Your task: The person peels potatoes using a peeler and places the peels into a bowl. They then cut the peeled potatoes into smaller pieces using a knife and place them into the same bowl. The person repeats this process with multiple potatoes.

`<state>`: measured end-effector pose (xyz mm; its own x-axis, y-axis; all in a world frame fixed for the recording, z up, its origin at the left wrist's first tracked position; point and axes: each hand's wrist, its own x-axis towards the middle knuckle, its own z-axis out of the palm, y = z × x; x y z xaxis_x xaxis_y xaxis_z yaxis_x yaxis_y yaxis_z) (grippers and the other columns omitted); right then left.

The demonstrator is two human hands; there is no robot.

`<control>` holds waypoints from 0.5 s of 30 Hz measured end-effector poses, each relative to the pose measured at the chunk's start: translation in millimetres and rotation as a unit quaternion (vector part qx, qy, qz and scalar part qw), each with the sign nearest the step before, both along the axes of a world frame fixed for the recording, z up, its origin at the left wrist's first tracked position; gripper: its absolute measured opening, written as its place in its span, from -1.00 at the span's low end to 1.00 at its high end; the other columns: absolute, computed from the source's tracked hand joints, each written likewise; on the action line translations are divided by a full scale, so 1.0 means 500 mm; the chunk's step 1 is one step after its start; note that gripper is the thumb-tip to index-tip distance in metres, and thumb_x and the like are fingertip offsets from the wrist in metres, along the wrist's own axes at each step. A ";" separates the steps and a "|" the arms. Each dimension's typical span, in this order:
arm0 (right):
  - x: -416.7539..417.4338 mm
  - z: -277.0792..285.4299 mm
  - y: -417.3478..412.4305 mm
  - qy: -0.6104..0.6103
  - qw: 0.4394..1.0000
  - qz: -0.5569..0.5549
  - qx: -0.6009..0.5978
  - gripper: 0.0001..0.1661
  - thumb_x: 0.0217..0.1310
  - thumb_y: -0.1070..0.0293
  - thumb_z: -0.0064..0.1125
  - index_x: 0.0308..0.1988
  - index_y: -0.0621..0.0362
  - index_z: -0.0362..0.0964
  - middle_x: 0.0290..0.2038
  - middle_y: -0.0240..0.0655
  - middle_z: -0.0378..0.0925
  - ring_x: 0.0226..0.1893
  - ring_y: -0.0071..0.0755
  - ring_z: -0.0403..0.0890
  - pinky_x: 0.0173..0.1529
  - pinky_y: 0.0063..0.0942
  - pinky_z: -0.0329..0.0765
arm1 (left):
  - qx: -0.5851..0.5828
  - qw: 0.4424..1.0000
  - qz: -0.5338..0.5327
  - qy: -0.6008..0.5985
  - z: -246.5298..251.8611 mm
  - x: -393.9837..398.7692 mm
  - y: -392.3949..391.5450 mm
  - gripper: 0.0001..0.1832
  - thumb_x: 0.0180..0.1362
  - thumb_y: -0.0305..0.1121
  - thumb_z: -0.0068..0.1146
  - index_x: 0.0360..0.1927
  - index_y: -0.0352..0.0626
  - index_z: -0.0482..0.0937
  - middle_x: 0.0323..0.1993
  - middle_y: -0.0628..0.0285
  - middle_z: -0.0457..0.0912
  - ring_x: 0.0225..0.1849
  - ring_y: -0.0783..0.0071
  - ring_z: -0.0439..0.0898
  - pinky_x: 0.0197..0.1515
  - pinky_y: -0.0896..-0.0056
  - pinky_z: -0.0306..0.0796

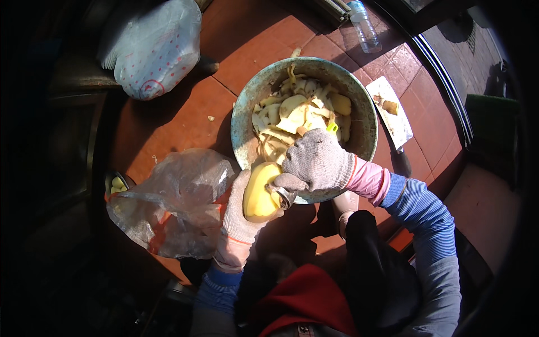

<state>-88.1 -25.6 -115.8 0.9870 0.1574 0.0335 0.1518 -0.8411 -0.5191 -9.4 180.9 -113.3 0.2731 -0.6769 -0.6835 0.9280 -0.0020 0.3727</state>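
My left hand (238,212), in a pale knit glove over a pink glove, cradles a peeled yellow potato (256,191) at the near rim of a worn metal basin (361,122). My right hand (320,160), gloved the same way, is closed around a peeler (332,127). The yellow-green end of its handle sticks out above my fist, while its metal head rests against the potato's right side. Potato peelings (290,122) lie heaped in the basin below my hands. Among them, at the right, sits a larger potato piece (340,104).
A cleaver (391,111) with a dark handle lies right of the basin on the red tile floor (177,130). Beyond it stands a plastic bottle (365,31). To the left are a crumpled clear bag (181,202), several peeled pieces (118,184) and a dotted white bag (162,54).
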 end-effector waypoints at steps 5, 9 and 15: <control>0.021 -0.066 -0.022 0.012 0.989 -0.104 -0.107 -0.39 0.24 -0.19 -0.15 -0.68 -0.07 0.47 -0.73 -0.30 0.42 -0.65 -0.17 0.52 -0.53 -0.25 0.34 | 0.120 0.890 -0.034 -0.439 0.024 -0.037 -0.034 -0.59 0.23 -0.25 0.01 0.11 -0.19 0.38 -0.19 0.03 0.55 -0.34 0.34 0.56 -0.38 0.44 0.47; -0.016 -0.085 -0.066 0.220 0.954 -0.191 -0.070 -0.39 0.30 -0.14 -0.18 -0.59 -0.02 0.55 -0.69 -0.26 0.47 -0.66 -0.18 0.54 -0.55 -0.27 0.39 | 0.047 0.997 0.009 0.068 0.027 0.001 -0.008 -0.43 0.29 0.11 -0.24 0.03 -0.19 0.46 -0.30 -0.01 0.59 -0.39 0.29 0.57 -0.42 0.40 0.47; -0.024 -0.060 -0.010 0.053 0.973 -0.188 0.125 -0.42 0.26 -0.20 -0.17 -0.50 -0.07 0.57 -0.60 -0.28 0.54 -0.58 -0.16 0.58 -0.39 -0.25 0.48 | 0.147 0.979 -0.003 -0.143 0.018 -0.015 0.003 -0.43 0.29 0.10 -0.21 0.04 -0.23 0.44 -0.30 -0.02 0.58 -0.39 0.25 0.58 -0.37 0.39 0.49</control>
